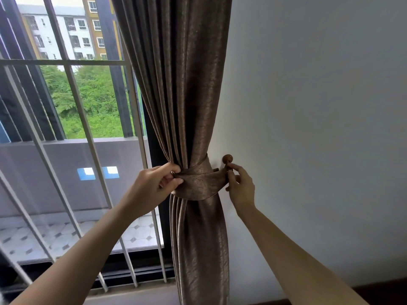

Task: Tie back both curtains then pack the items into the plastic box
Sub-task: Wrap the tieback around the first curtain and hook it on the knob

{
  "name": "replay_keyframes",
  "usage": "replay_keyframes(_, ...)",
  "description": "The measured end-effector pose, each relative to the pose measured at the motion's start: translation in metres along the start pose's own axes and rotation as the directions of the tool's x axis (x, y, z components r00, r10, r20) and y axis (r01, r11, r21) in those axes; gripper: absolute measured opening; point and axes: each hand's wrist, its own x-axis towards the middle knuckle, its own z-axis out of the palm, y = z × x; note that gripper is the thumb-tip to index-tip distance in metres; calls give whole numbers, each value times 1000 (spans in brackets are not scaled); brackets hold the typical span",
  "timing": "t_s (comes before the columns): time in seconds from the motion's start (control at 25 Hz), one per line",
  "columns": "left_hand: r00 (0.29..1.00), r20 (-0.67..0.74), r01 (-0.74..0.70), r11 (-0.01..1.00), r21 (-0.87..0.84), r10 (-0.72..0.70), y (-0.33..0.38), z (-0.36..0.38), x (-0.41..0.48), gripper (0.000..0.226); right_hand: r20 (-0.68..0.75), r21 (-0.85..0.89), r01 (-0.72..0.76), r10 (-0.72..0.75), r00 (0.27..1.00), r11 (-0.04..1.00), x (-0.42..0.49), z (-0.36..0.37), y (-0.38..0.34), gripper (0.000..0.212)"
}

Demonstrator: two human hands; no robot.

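Curtain (193, 95), brown and pleated, cinched mid-height by matching tieback (198, 183).

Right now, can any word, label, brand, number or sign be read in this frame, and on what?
None readable. The curtain, its tieback, the wooden hook, the wall and the apartment blocks outside show no writing; the blue-and-white patches on the balcony wall carry no text.

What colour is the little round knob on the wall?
The knob is reddish-brown, like wood, seen in the head view.
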Motion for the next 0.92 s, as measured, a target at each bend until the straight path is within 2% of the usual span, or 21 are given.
replay_keyframes(0.4, 998, -56, 28, 1000, -3, -28, 2, 13, 4, 16, 79, -100, 67, -59, 995, 993, 2, 1, 18, 31)
replay_keyframes(0.64, 997, -66, 38, 999, 19, -36, 6, 20, 10, 15, 96, -96, 62, -53, 994, 993, 13, 1, 23, 30)
replay_keyframes(0.76, 998, -66, 15, 1000, 15, -14, 9, 23, 13, 15, 135, -214, 146, -119, 984, 966, 25, -4, 20, 23)
replay_keyframes(0.92, 999, -51, -8, 1000, 7, 9, 11, 23, 14, 16, 89, -389, 195, -174, 981, 900, 40, -4, 18, 12)
